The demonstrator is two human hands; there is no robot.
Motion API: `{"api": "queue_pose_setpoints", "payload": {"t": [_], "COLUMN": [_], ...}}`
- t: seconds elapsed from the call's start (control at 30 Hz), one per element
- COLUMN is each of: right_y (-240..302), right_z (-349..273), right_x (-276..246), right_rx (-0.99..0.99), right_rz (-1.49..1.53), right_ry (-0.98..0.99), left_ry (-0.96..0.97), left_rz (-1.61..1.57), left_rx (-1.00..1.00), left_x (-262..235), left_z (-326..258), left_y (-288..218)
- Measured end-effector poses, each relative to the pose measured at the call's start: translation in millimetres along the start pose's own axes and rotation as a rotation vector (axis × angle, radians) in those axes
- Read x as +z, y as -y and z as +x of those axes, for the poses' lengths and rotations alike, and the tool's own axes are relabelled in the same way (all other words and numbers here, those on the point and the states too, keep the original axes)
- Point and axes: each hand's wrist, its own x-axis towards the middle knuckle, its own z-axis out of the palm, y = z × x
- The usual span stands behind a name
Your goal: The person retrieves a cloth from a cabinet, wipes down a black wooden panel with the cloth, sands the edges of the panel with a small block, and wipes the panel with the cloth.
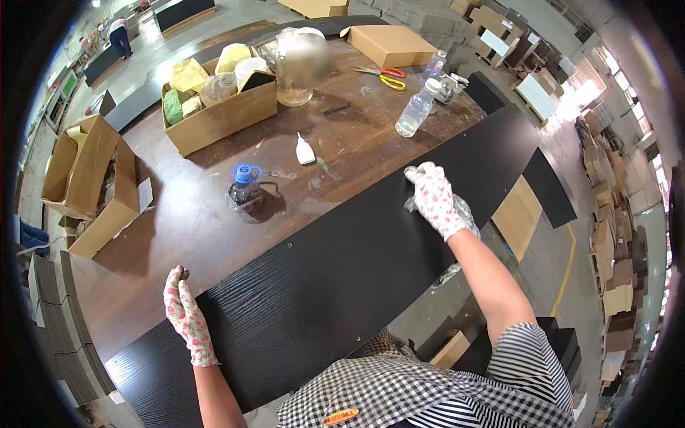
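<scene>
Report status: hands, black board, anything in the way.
Right hand over crumpled gray material on black board. Left hand at board's far edge, contact unclear. Blue-capped bottle beyond that edge, off the board.

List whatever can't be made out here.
All in the head view:
Grey crumpled material: mostly hidden under the right hand; full shape unclear.
Dark patch at the left hand: too small to tell object from stain.
Clear jar: upper part partly covered by a blur.
Black board: part hidden behind the left forearm.
</scene>
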Motion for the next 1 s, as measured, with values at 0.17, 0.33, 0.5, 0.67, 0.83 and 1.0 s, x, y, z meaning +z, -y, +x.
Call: {"api": "queue_pose_setpoints", "payload": {"t": [0.17,0.33,0.5,0.67,0.83,1.0], "right_y": [42.0,23.1,34.4,87.1,98.2,107.5], "right_z": [-19.0,-11.1,-4.2,-13.3,-16.2,-16.6], "right_x": [-15.7,-14.8,-3.6,-4.2,0.5,-7.6], "right_rx": [-0.037,-0.012,-0.008,-0.233,-0.248,-0.301], "right_rz": [-0.042,-0.071,-0.027,0.157,0.094,0.116], "right_ry": [0.064,0.040,-0.007,0.037,0.043,0.082], "left_ry": [-0.002,-0.007,-0.021,-0.013,-0.003,0.002], "left_rz": [0.036,0.017,0.001,0.102,0.111,0.080], "left_rx": [0.019,0.003,-0.010,0.026,0.030,0.013], "left_x": [-3.8,-0.8,3.8,2.1,3.2,-2.2], "left_z": [-0.7,0.2,0.0,-0.6,0.7,-0.7], "left_y": [-2.2,2.2,-3.9,-4.1,-11.7,-7.1]}}
